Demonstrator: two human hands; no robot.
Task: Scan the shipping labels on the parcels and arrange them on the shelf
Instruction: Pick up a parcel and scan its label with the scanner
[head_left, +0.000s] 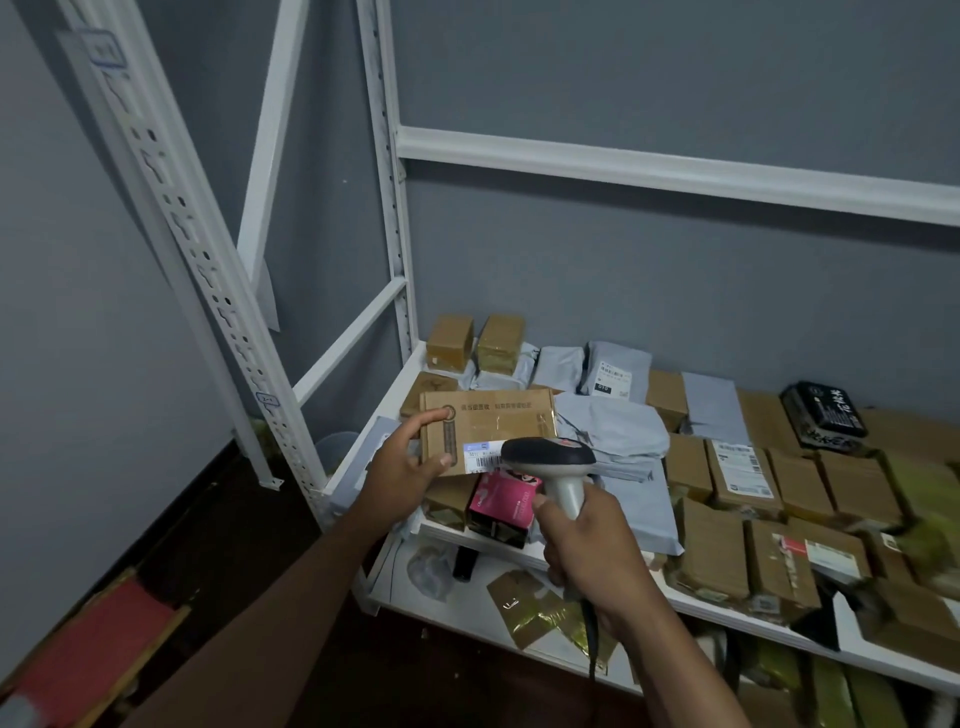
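A brown cardboard parcel (488, 428) was held up at centre frame, above the left end of the white metal shelf (524, 553). The left hand (402, 467) was clamped on the parcel's left edge, fingertips laid on its front face, thumb near the lower left corner. A white shipping label (480, 453) w/ barcode was noted along the parcel's lower edge; print too small to be read.

The right hand (592, 545) was closed round the pale grip of a handheld scanner (550, 460), lower centre of frame. The scanner's dark head was seen just beside the label, overlapping the parcel's lower right corner in view. Whether head and label touched could not be told. A dark cable (592, 634) was seen hanging below the right hand.

Shelf contents, centre to right of frame: many brown boxes (717, 545) laid flat and packed close, approx. edge to edge. Grey poly mailers (618, 431) were piled right of the held parcel. A pink box (501, 506) was noted directly below the parcel at the shelf's front edge. A black packet (826, 413) w/ white characters lay at the far right, toward the back. Two small brown boxes (475, 340) stood upright at the rear left corner. A lower tier carried gold-coloured packets (535, 610). The grey wall (675, 260) was recorded behind the frame uprights.
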